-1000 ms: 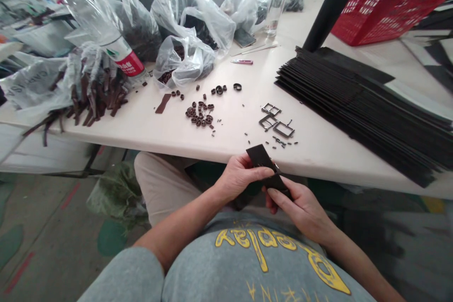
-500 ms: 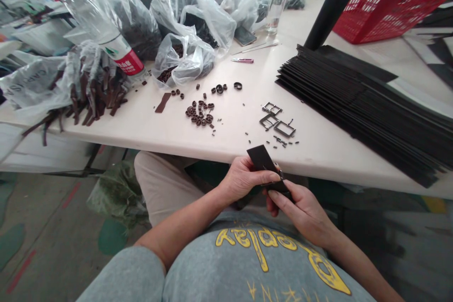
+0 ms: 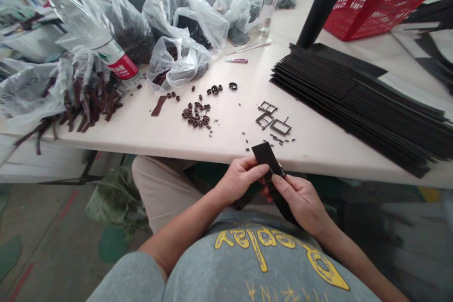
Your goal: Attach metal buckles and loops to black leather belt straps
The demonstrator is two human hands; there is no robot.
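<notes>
A black strap (image 3: 263, 153) is held between both hands just off the table's front edge, its flat end pointing up and left. My left hand (image 3: 240, 179) pinches it with the thumb on top. My right hand (image 3: 299, 198) grips it lower down, thumb pressed on its face. A bit of shiny metal (image 3: 281, 166) shows at the strap's right edge, mostly covered by the fingers. Beyond the hands lie metal buckles (image 3: 281, 126) and several tiny dark pieces. To their left sits a cluster of small brown loops (image 3: 196, 115).
A stack of black straps (image 3: 347, 99) covers the right of the table (image 3: 141, 139). A red basket (image 3: 371, 4) stands behind it. Plastic bags (image 3: 184, 9), a tilted bottle (image 3: 85, 23), a glass bottle (image 3: 271, 0) and brown strips (image 3: 81, 99) are at the back and left.
My left thumb has drawn back left along the strap. My right hand has shifted up, its thumb now higher on the strap, and more of the lower strap shows. The view has moved slightly.
</notes>
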